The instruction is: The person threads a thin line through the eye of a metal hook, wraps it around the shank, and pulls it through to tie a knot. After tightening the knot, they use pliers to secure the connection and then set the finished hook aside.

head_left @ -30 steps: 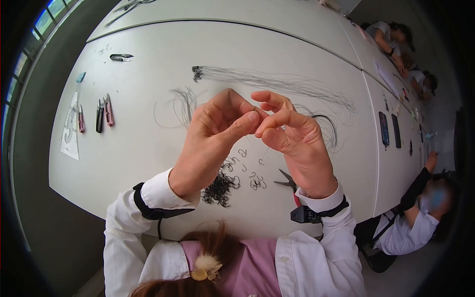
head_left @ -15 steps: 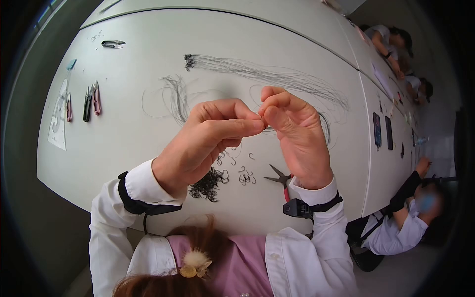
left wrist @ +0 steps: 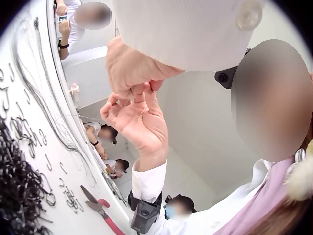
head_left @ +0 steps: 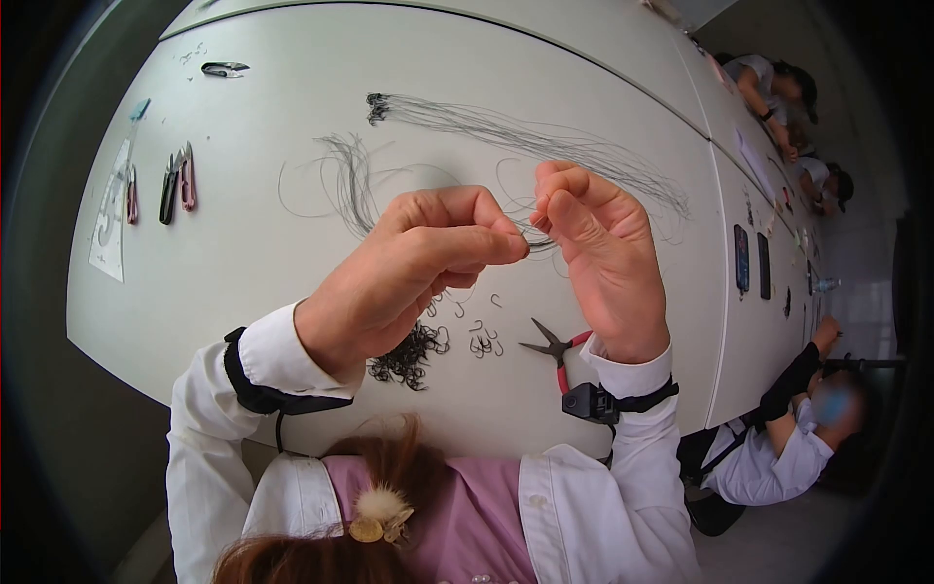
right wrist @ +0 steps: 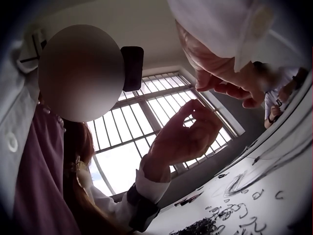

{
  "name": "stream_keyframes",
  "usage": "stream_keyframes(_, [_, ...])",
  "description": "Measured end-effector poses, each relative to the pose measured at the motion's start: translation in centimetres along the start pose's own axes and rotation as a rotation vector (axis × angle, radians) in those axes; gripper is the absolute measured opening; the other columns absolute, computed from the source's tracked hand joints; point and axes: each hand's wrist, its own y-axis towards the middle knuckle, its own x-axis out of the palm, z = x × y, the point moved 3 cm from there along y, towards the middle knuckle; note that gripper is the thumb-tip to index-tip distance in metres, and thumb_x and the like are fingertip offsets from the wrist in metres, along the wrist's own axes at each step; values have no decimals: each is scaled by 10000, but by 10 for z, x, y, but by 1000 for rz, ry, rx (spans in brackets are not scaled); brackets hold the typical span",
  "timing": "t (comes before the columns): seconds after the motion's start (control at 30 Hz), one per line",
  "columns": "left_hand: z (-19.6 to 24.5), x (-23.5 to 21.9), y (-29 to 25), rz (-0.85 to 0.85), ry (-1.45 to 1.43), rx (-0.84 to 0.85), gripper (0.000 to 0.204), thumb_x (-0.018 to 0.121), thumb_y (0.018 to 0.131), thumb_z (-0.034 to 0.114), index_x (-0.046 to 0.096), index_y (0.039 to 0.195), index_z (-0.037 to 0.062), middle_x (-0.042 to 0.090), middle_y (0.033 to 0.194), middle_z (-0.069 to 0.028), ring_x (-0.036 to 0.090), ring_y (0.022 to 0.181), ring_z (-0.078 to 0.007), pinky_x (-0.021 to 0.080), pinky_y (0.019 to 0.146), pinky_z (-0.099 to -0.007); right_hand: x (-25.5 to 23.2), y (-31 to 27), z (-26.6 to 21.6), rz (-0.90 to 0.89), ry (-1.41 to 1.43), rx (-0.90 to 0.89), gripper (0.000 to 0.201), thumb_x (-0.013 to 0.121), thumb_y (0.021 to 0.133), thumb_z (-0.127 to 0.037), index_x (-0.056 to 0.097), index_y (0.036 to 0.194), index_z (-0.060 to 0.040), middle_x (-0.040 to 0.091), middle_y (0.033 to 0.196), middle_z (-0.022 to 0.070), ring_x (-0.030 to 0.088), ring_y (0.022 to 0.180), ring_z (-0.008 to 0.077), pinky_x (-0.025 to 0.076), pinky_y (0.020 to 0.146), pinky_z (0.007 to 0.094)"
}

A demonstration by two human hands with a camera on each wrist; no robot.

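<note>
My left hand (head_left: 404, 258) is raised over the table, thumb and forefinger pinching a small fish hook (head_left: 526, 250), mostly hidden by the fingertips. Beside it, slightly apart, the right hand (head_left: 613, 258) has its thumb against its curled fingers, pinching a thin fishing line that barely shows. Below the left hand lies a dark pile of fish hooks (head_left: 409, 358), with several loose hooks (head_left: 484, 339) to its right. Behind the hands are a loose bunch of fishing lines (head_left: 352, 185) and a long bundle of hooked lines (head_left: 467, 119).
Red-handled pliers (head_left: 557, 350) lie below the right hand. At the left are two pairs of snips (head_left: 168, 190), (head_left: 187, 180), a smaller pink tool (head_left: 131, 195) and a set square (head_left: 109, 234). Thread snips (head_left: 225, 70) lie farther back. Other people sit on the right.
The hands were together at the fingertips and now stand slightly apart, the right having moved up and right. The left hand's fingers have closed into a firmer pinch. The head view has shifted a little.
</note>
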Motion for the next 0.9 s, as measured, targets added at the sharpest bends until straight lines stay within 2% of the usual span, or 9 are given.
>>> stream_keyframes(0.1, [2,-1,0,6,26,5,50,602,800,83,571,761,87,601,781,31,470,664,-10,378,636,-154,-2,2,-2,17,1,23,170,636,857,-169,622,963,-37,586,953,15,518,917,98,371,841,255])
stream_keyframes(0.17, [3,-1,0,11,48,8,54,599,798,83,569,753,86,596,770,34,462,654,-11,372,632,-155,2,3,-15,188,-107,-91,316,675,823,-210,596,1077,-39,586,1020,26,507,949,104,363,851,251])
stream_keyframes(0.2, [5,0,-1,25,100,21,60,599,797,83,568,746,86,591,756,37,464,658,-13,371,633,-161,1,4,-18,185,-106,-89,316,675,823,-210,596,1077,-39,586,1020,26,507,949,104,363,851,251])
stream_keyframes(0.27, [7,0,-3,42,148,31,65,599,795,83,568,738,85,586,742,39,466,662,-15,369,635,-166,3,3,-30,-34,-415,-273,470,718,770,-245,556,1168,-55,574,1099,36,492,993,111,355,854,250])
stream_keyframes(0.33, [10,1,-4,65,269,79,73,601,791,83,559,731,76,578,727,40,478,679,-20,365,642,-174,7,1,-34,-68,-543,-312,411,746,718,-184,614,1087,-63,615,1046,48,530,941,134,394,805,258])
stream_keyframes(0.43, [13,3,-5,56,369,91,78,607,783,80,551,732,64,572,721,37,495,699,-32,365,650,-182,13,1,-34,-97,-863,-398,206,752,650,-54,690,847,-60,644,743,39,585,735,175,450,691,285])
stream_keyframes(0.67, [12,4,-7,50,379,88,109,633,803,109,558,745,56,575,733,30,505,719,-42,377,663,-203,15,-2,-36,-115,-1091,-555,121,737,650,-39,662,741,-66,626,687,22,576,698,173,433,681,284])
stream_keyframes(0.77, [12,3,-4,55,383,164,122,645,821,146,581,771,55,575,739,34,497,720,-31,375,658,-199,13,-2,-35,-18,-1072,-529,114,722,653,-16,646,724,-61,625,690,23,567,683,165,426,675,282])
stream_keyframes(0.9, [17,3,-4,71,340,233,127,636,840,176,614,835,51,607,799,18,489,714,-29,367,629,-188,10,-3,-38,130,-1082,-651,112,706,656,5,634,719,-54,617,686,22,559,662,163,426,673,285])
